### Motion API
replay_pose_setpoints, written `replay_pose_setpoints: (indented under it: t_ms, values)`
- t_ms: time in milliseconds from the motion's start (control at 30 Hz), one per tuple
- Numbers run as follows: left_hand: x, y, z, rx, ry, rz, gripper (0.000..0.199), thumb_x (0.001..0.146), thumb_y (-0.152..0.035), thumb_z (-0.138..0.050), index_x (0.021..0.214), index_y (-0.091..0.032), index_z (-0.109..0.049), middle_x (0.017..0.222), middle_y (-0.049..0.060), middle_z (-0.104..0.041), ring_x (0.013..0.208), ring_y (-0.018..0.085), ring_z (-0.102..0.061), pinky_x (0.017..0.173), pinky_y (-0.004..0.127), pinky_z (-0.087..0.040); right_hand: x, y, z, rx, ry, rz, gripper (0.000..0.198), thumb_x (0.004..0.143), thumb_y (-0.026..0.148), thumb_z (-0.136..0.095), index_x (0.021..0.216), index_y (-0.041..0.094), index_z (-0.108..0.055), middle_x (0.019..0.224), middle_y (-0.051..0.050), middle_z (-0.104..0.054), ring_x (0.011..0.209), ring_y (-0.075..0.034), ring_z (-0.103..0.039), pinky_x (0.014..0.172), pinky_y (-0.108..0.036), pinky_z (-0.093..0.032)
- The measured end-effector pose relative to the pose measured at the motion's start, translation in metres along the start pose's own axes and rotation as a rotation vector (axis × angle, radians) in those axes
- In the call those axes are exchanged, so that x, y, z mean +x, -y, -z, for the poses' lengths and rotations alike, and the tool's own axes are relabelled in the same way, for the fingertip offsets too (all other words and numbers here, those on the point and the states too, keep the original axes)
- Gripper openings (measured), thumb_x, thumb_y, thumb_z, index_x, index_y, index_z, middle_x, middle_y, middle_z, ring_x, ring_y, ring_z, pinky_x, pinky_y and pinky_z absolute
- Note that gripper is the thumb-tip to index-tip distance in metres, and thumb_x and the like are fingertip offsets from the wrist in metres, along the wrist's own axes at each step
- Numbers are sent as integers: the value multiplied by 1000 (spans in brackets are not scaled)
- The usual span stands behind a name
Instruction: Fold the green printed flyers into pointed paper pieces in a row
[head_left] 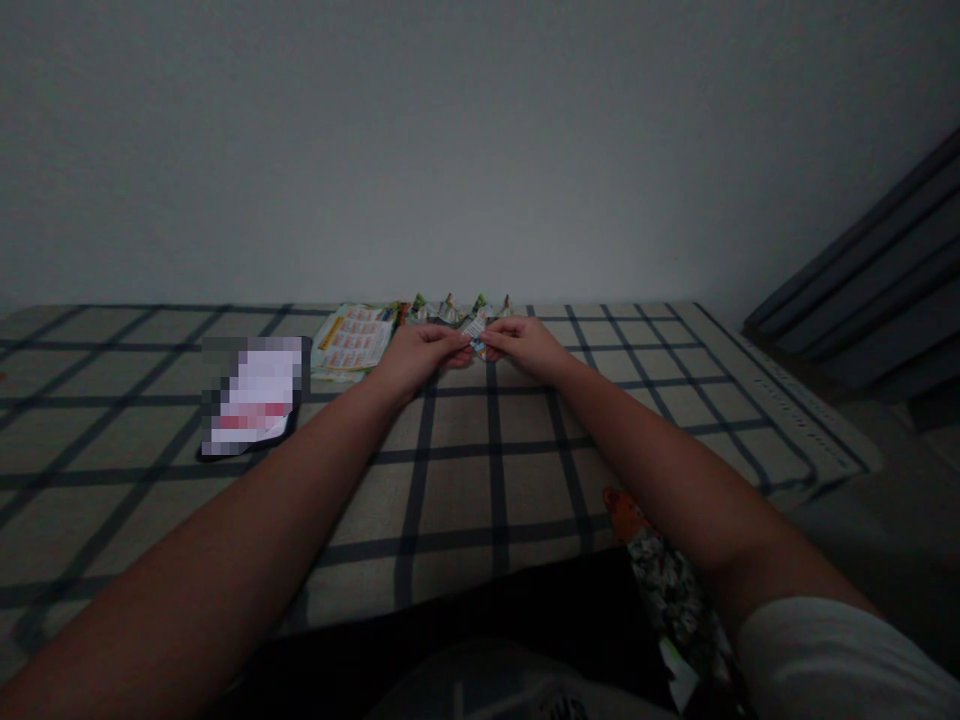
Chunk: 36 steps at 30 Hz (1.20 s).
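Observation:
Between my two hands is a small printed piece of paper or packet (477,338), pale with blue and dark marks; its exact kind is too small to make out. My left hand (429,352) pinches its left side between thumb and fingers. On the other side, the fingertips of my right hand (525,345) are closed on it. Just behind the hands stand several small folded, printed pieces (450,308) with pointed green and brown tops, in a row along the far edge. To the left of my left hand lies a printed sheet or flat bag (352,338), green, white and yellow.
A phone (255,395) with a lit, blurred screen lies at the left on the checked tablecloth (457,490). An orange-topped printed bag (667,580) is beneath my right forearm. A plain wall (480,150) rises behind; grey curtain (870,260) folds hang at right.

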<state>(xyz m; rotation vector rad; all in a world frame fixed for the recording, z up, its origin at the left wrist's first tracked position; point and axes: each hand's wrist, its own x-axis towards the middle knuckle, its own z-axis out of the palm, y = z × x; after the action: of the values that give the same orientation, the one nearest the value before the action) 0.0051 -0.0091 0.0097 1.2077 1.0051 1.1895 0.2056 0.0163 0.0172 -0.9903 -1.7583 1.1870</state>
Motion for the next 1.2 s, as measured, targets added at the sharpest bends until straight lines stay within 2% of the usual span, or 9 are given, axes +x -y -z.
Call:
replay_pose_setpoints:
  t_ms: [233,400,500,633,900,1033,1200]
  values:
    - [0,0,-1,51,32,-20,37,66,-42,-93,83,-12,-80,81,9,-78,66,13,-70,72,26,-61,1,-1,-1,-2,-25,-2,15,88,27,-74,80,15,-69,70,-2,-70,65,-12,-65,68,-25,-56]
    - [3,2,-2,1,-52,-64,37,61,-39,-97,80,-13,-79,80,7,-77,66,12,-68,71,25,-60,3,-4,-3,70,-35,-37,13,88,27,-74,91,15,-74,75,-3,-73,68,-12,-67,73,-26,-58]
    - [4,2,-3,-29,-78,-54,32,63,-33,-96,77,-12,-77,77,5,-75,66,11,-68,73,25,-61,2,-4,-3,60,-18,-28,12,86,26,-76,87,14,-74,76,-3,-74,69,-12,-67,74,-26,-58]
    - [4,1,-3,-51,-66,-20,27,65,-27,-95,75,-12,-75,74,4,-74,66,10,-67,74,24,-60,0,-1,-1,23,-8,-2,12,85,26,-75,82,14,-74,74,-3,-73,68,-12,-66,72,-26,-57]
    - [2,3,-3,-62,-9,6,32,65,-28,-97,72,-12,-70,72,3,-70,66,10,-67,80,27,-61,1,0,0,-57,17,1,16,85,31,-73,79,16,-72,70,-2,-70,67,-13,-63,68,-25,-52]
    - [2,2,-4,-44,-4,24,29,67,-28,-94,75,-13,-71,76,3,-71,65,10,-67,73,25,-61,2,0,0,-83,47,36,18,85,29,-70,73,16,-67,69,-1,-67,66,-13,-62,68,-25,-51]
    - [4,3,-2,-49,15,-16,27,73,-33,-89,82,-12,-76,77,4,-72,65,10,-66,69,22,-59,2,-2,-1,-103,28,35,17,85,31,-71,77,16,-71,68,-1,-67,66,-13,-62,66,-25,-50]
